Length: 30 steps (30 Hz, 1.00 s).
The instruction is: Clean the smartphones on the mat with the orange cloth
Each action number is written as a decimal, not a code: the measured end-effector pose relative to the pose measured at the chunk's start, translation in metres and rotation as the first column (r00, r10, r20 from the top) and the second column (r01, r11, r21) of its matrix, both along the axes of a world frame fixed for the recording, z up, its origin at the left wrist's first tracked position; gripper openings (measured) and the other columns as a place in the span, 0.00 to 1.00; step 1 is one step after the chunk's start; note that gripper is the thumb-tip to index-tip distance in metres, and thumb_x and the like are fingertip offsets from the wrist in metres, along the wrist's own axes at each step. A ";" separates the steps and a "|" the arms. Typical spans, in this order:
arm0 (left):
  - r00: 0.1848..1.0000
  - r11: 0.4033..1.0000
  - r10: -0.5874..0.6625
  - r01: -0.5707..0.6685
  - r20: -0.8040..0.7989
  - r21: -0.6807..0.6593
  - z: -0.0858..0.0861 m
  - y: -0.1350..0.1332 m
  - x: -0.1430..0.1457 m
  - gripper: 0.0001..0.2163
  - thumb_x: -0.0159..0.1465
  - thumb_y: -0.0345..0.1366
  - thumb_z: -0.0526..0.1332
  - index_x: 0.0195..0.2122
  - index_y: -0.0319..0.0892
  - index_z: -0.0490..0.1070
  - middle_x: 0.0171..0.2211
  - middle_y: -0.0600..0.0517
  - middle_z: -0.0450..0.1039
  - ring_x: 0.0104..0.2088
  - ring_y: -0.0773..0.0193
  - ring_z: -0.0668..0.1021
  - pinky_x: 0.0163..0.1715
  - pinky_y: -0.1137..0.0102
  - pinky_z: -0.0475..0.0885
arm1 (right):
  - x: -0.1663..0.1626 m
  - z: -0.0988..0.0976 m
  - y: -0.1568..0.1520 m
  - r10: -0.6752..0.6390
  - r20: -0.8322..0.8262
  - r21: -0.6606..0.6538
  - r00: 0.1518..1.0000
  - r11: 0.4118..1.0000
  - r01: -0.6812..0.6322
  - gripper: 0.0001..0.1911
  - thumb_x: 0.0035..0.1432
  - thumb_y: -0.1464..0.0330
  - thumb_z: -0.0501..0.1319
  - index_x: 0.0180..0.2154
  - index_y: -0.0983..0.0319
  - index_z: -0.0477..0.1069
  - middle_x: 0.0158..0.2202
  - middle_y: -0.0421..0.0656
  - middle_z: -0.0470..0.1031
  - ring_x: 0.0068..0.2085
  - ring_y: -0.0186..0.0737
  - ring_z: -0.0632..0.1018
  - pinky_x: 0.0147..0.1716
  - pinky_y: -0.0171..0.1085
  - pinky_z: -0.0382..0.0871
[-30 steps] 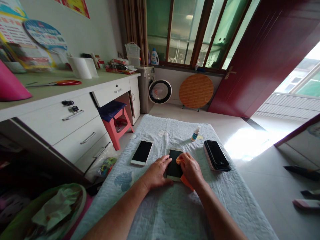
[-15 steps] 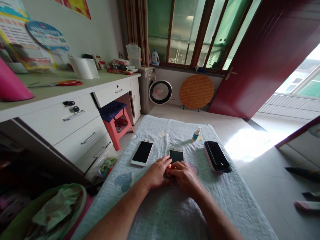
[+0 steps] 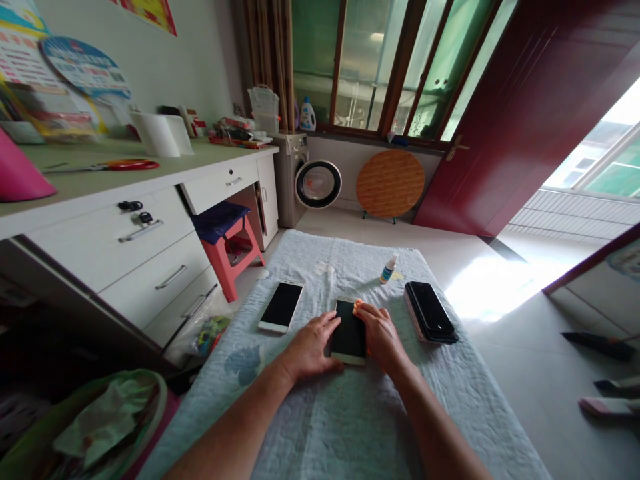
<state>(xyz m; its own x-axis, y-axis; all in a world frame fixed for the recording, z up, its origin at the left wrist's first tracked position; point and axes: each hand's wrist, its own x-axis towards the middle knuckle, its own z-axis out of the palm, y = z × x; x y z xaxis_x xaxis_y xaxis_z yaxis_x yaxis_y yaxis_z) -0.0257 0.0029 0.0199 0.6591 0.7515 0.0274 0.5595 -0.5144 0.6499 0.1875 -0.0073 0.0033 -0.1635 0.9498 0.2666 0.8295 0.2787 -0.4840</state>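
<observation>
A smartphone (image 3: pixel 349 337) with a dark screen lies face up on the light blue quilted cloth. My left hand (image 3: pixel 313 343) grips its left side, fingertips on the upper edge and thumb by the lower left corner. An orange cloth (image 3: pixel 357 307) is bunched in the closed fingers of my right hand (image 3: pixel 383 337), pressed at the phone's upper right edge; more orange shows beneath that hand. To the left rests a second, white-framed smartphone (image 3: pixel 281 307). A stack of dark phones (image 3: pixel 431 311) sits on the right, and a small spray bottle (image 3: pixel 389 269) stands behind.
The quilted cloth (image 3: pixel 320 413) covers the surface before me. On the left are a white desk (image 3: pixel 165 233) with drawers, a pink stool (image 3: pixel 230 267) and a lined bin (image 3: pixel 155 400). Farther back stand a washing machine (image 3: pixel 290 190) with its door open and a round wooden board (image 3: pixel 390 183).
My right hand has moved up and right with the orange cloth, from the phone's middle to its upper right edge. More of the screen shows. My left hand stays at the left side.
</observation>
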 end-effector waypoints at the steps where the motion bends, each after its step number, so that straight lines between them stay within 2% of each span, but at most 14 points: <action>1: 1.000 1.000 0.000 0.000 -0.001 -0.002 0.000 0.000 0.000 0.41 0.46 0.45 0.71 0.61 0.42 0.58 0.65 0.39 0.53 0.63 0.47 0.60 0.61 0.55 0.56 | -0.001 0.003 -0.002 0.009 0.001 -0.010 1.000 1.000 -0.009 0.18 0.60 0.76 0.51 0.47 0.59 0.74 0.53 0.44 0.72 0.47 0.40 0.71 0.49 0.39 0.60; 6: 1.000 1.000 0.007 -0.007 -0.020 -0.012 0.001 0.000 0.000 0.42 0.46 0.46 0.71 0.61 0.41 0.59 0.65 0.39 0.53 0.63 0.46 0.60 0.61 0.55 0.56 | -0.001 0.032 -0.024 0.119 -0.032 -0.101 0.992 0.987 -0.122 0.22 0.52 0.81 0.50 0.38 0.59 0.78 0.46 0.43 0.76 0.44 0.38 0.74 0.46 0.38 0.61; 10: 1.000 1.000 0.016 -0.016 -0.025 -0.006 0.001 -0.001 0.001 0.42 0.46 0.45 0.71 0.61 0.40 0.59 0.64 0.39 0.54 0.63 0.47 0.60 0.61 0.56 0.56 | 0.003 0.056 -0.040 0.244 -0.106 -0.227 0.964 0.938 -0.263 0.23 0.45 0.83 0.49 0.29 0.58 0.78 0.39 0.39 0.77 0.42 0.35 0.75 0.46 0.35 0.61; 13: 1.000 1.000 0.016 -0.016 -0.020 -0.008 0.003 -0.001 0.001 0.41 0.46 0.45 0.71 0.61 0.42 0.59 0.64 0.40 0.54 0.63 0.47 0.60 0.61 0.56 0.57 | 0.006 0.063 -0.042 0.316 -0.134 -0.261 0.939 0.903 -0.341 0.23 0.44 0.83 0.48 0.26 0.58 0.77 0.37 0.38 0.78 0.42 0.34 0.75 0.47 0.35 0.61; 16: 1.000 1.000 0.011 -0.011 -0.027 -0.016 0.003 0.000 0.001 0.41 0.46 0.46 0.71 0.61 0.43 0.59 0.65 0.40 0.54 0.63 0.47 0.60 0.61 0.55 0.57 | 0.006 0.057 -0.037 0.260 -0.104 -0.220 0.960 0.935 -0.277 0.21 0.46 0.83 0.49 0.27 0.59 0.77 0.38 0.40 0.78 0.41 0.36 0.75 0.45 0.36 0.61; 21: 1.000 1.000 0.010 -0.010 -0.027 0.005 0.000 0.000 0.000 0.41 0.47 0.46 0.71 0.62 0.43 0.59 0.65 0.41 0.53 0.63 0.47 0.60 0.61 0.55 0.57 | 0.003 0.028 -0.018 0.095 -0.071 -0.049 0.993 0.994 -0.098 0.18 0.52 0.79 0.51 0.36 0.61 0.77 0.46 0.45 0.76 0.46 0.39 0.74 0.47 0.39 0.61; 23: 1.000 1.000 0.006 -0.006 -0.026 0.017 -0.001 0.000 0.000 0.41 0.47 0.45 0.70 0.62 0.43 0.59 0.65 0.42 0.53 0.63 0.48 0.60 0.62 0.56 0.57 | 0.003 0.016 -0.010 0.068 -0.050 -0.008 0.996 0.998 -0.068 0.18 0.54 0.79 0.51 0.41 0.61 0.76 0.49 0.45 0.75 0.48 0.40 0.73 0.48 0.39 0.60; 26: 0.999 1.000 0.002 -0.001 -0.036 0.022 0.001 -0.001 0.000 0.41 0.47 0.44 0.70 0.62 0.42 0.58 0.65 0.41 0.53 0.63 0.48 0.60 0.62 0.56 0.56 | 0.004 0.005 0.000 0.015 -0.018 0.021 1.000 1.000 -0.014 0.18 0.58 0.78 0.50 0.43 0.60 0.75 0.51 0.45 0.73 0.48 0.40 0.72 0.47 0.39 0.59; 30: 0.998 1.000 -0.005 0.006 -0.063 0.015 0.006 -0.003 0.000 0.42 0.48 0.44 0.70 0.62 0.35 0.58 0.65 0.38 0.52 0.63 0.48 0.59 0.63 0.59 0.55 | 0.003 0.004 0.005 -0.015 0.009 0.008 1.000 1.000 0.015 0.17 0.60 0.77 0.51 0.43 0.60 0.75 0.53 0.44 0.72 0.48 0.41 0.72 0.48 0.39 0.59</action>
<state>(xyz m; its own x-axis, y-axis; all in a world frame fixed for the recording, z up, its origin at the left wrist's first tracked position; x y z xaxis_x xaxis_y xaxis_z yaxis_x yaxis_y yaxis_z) -0.0254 -0.0002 0.0258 0.6638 0.7479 -0.0031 0.5964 -0.5269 0.6055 0.1908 -0.0025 0.0073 -0.1518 0.9501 0.2726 0.8382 0.2699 -0.4739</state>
